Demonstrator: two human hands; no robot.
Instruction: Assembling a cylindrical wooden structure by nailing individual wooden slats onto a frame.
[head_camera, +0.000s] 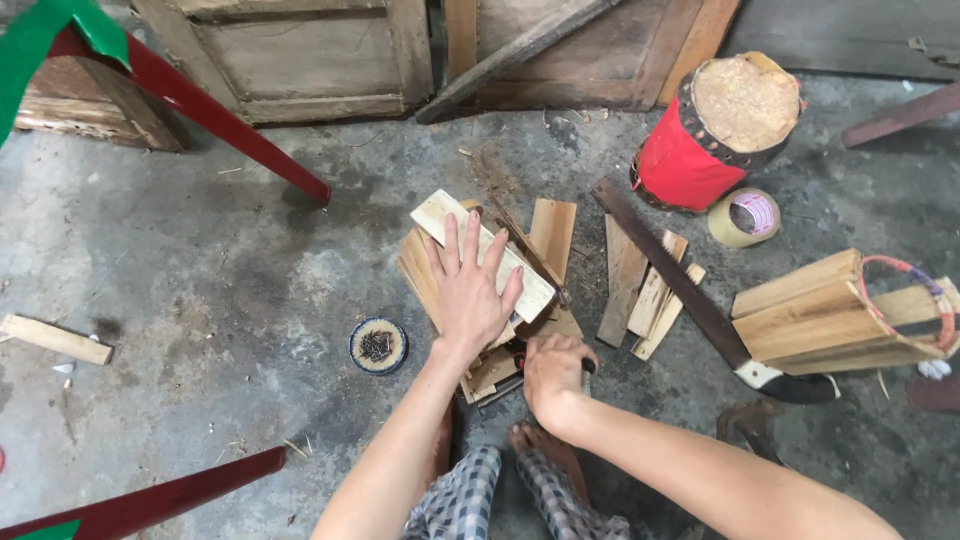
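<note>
My left hand lies flat, fingers spread, on a pale wooden slat that tops a loose pile of short boards on the concrete floor. My right hand is closed around a dark-handled tool at the pile's near edge; most of the tool is hidden by the fist. My bare foot rests just below the right hand.
A small round lid of dark nails sits left of the pile. A handsaw, more slats, a bundle of boards, a tape roll and a red drum lie right. Red table legs stand left.
</note>
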